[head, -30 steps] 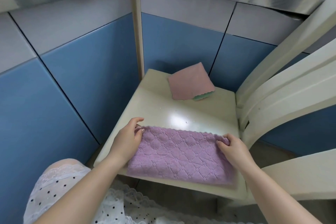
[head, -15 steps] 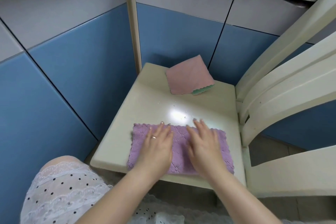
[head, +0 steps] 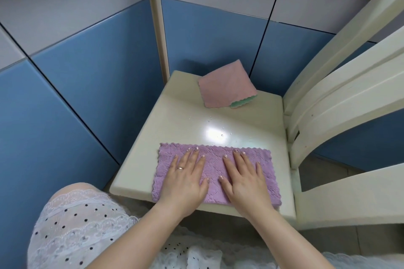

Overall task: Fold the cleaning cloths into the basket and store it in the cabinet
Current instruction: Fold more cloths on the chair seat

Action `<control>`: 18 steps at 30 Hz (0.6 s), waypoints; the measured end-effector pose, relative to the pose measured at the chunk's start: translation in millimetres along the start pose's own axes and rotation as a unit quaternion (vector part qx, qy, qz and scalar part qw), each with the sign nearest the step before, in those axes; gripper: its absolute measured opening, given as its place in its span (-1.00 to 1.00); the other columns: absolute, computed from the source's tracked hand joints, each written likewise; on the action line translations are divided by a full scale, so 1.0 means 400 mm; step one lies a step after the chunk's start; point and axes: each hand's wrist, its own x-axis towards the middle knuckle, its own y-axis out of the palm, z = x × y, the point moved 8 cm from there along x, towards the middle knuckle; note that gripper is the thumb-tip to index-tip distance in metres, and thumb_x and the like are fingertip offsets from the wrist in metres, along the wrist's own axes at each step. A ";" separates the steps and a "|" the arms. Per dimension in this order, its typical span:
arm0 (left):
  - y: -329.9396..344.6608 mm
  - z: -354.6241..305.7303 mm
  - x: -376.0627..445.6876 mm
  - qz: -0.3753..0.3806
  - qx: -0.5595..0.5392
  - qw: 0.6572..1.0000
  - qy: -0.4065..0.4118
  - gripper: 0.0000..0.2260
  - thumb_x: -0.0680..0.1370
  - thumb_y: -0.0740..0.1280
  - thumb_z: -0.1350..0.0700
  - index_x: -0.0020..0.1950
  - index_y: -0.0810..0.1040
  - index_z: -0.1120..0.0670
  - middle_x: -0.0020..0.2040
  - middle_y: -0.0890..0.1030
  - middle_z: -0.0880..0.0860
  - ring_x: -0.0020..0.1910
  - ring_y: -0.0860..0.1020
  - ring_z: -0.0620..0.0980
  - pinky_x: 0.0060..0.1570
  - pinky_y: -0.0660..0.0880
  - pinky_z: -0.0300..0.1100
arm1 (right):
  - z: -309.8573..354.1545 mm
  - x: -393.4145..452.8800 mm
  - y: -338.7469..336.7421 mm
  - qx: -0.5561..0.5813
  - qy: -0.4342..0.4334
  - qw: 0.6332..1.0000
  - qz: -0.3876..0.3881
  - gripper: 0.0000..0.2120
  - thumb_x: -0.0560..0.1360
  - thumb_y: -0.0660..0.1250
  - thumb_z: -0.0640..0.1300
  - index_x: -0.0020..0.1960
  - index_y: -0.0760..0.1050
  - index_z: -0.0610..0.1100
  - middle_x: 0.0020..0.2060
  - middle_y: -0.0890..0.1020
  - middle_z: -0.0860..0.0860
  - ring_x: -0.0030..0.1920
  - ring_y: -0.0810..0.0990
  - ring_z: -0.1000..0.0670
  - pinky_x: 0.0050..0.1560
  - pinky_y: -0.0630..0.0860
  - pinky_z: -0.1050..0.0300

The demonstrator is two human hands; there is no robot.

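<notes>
Head view looks down into a corner of blue cabinet doors (head: 91,85), where a cream chair seat (head: 190,116) fills the middle and the chair's curved back slats (head: 341,102) rise on the right. No basket is in view.

On the near part of the seat lies the purple cloth (head: 213,170), a folded rectangle with its near edge running right along the seat's front lip. At the far corner of the seat, well apart from it, a pink cloth (head: 225,84) sits folded with a green edge showing under it.

One likely risk: the purple cloth lies so close to the lip that a pull toward the body while flattening could drag it off the seat. Uneven pressure could also skew the layers, leaving a crooked fold.

Both forearms reach in from below, wrists low. The left hand (head: 185,176) and the right hand (head: 242,177) lie palm-down and flat on the cloth, side by side, fingers straight and slightly spread, pressing and gripping nothing.
</notes>
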 end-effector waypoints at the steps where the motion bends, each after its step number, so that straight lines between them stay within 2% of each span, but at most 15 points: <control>1: -0.003 0.010 -0.002 -0.007 0.001 1.000 -0.001 -0.28 0.42 -0.37 -0.19 0.56 -0.10 0.03 0.57 -0.14 0.03 0.54 -0.17 0.01 0.47 -0.23 -0.01 | -0.015 -0.004 0.004 0.003 -0.007 1.000 0.005 -0.26 0.48 -0.32 0.35 0.50 0.19 0.05 0.50 0.21 -0.02 0.51 0.15 -0.07 0.44 0.07 -0.15; 3: -0.007 0.036 -0.004 -0.014 -0.005 1.000 -0.008 -0.26 0.41 -0.35 -0.20 0.56 -0.09 0.04 0.57 -0.13 0.04 0.54 -0.18 0.01 0.43 -0.29 -0.05 | -0.053 -0.014 0.006 0.009 -0.001 1.000 0.017 -0.07 0.31 -0.61 0.40 0.54 -0.03 0.09 0.54 0.00 0.01 0.54 -0.07 -0.03 0.47 -0.15 -0.06; 5: -0.006 0.059 -0.013 -0.014 -0.011 1.000 -0.015 -0.26 0.41 -0.34 -0.21 0.56 -0.08 0.04 0.57 -0.12 0.04 0.54 -0.17 0.02 0.40 -0.31 -0.07 | -0.088 -0.023 0.004 -0.008 0.013 0.999 0.032 -0.02 0.22 -0.70 0.37 0.54 -0.13 0.10 0.55 -0.10 0.03 0.54 -0.14 -0.01 0.47 -0.22 -0.03; 8: 0.004 0.077 -0.014 0.006 0.002 1.000 -0.029 -0.28 0.44 -0.32 -0.22 0.56 -0.04 0.05 0.56 -0.09 0.04 0.54 -0.11 0.05 0.44 -0.23 -0.01 | -0.105 -0.033 -0.004 -0.015 0.023 0.999 0.046 -0.05 0.23 -0.69 0.38 0.53 -0.18 0.11 0.54 -0.16 0.05 0.54 -0.17 0.00 0.47 -0.21 -0.08; 10: -0.007 0.078 -0.016 0.002 0.006 1.000 -0.029 -0.33 0.50 -0.20 -0.19 0.52 0.17 0.09 0.54 0.10 0.09 0.52 0.09 0.10 0.45 -0.03 0.07 | -0.107 -0.037 -0.004 -0.018 0.031 0.997 0.062 -0.18 0.35 -0.53 0.39 0.53 -0.17 0.10 0.54 -0.15 0.05 0.54 -0.17 0.00 0.47 -0.18 -0.15; 12: -0.034 0.066 -0.035 -0.031 0.005 0.999 -0.006 -0.44 0.52 -0.01 -0.13 0.36 0.46 0.13 0.40 0.41 0.13 0.39 0.38 0.12 0.37 0.26 0.11 | -0.099 -0.030 -0.018 -0.024 0.030 0.998 0.056 -0.36 0.52 -0.25 0.30 0.54 -0.06 0.08 0.55 -0.05 0.03 0.54 -0.08 -0.02 0.46 -0.15 -0.22; 13: -0.046 0.046 -0.052 -0.060 0.000 0.998 0.027 -0.50 0.52 0.05 -0.08 0.30 0.52 0.14 0.34 0.49 0.12 0.34 0.44 0.10 0.36 0.33 0.09 | -0.096 -0.026 -0.035 -0.021 0.026 0.999 0.034 -0.44 0.56 -0.11 0.23 0.51 0.09 0.05 0.53 0.09 -0.01 0.53 0.04 -0.05 0.44 -0.08 -0.26; 15: -0.055 -0.016 -0.102 -0.097 -0.030 0.987 0.127 -0.59 0.51 0.13 -0.02 0.26 0.54 0.11 0.30 0.53 0.06 0.32 0.47 0.05 0.31 0.27 0.04 | -0.062 -0.009 -0.083 0.010 -0.024 0.999 -0.048 -0.59 0.53 0.06 0.07 0.30 0.44 -0.03 0.33 0.45 -0.07 0.37 0.40 -0.12 0.33 0.21 -0.34; 17: -0.058 -0.074 -0.147 -0.115 -0.053 0.971 0.202 -0.63 0.49 0.19 0.02 0.25 0.54 0.07 0.27 0.55 0.00 0.28 0.49 -0.01 0.26 0.28 -0.06 | -0.010 0.003 -0.098 0.048 -0.099 0.991 -0.071 -0.64 0.46 0.10 -0.05 0.14 0.56 -0.07 0.17 0.60 -0.07 0.21 0.56 -0.14 0.19 0.39 -0.33; 18: -0.053 -0.091 -0.155 -0.116 -0.053 0.967 0.220 -0.64 0.48 0.21 0.02 0.24 0.55 0.06 0.25 0.56 -0.02 0.24 0.51 -0.04 0.24 0.29 -0.10 | 0.015 0.014 -0.091 0.046 -0.126 0.990 -0.045 -0.62 0.43 0.09 -0.09 0.13 0.58 -0.06 0.16 0.61 -0.06 0.19 0.58 -0.13 0.16 0.43 -0.31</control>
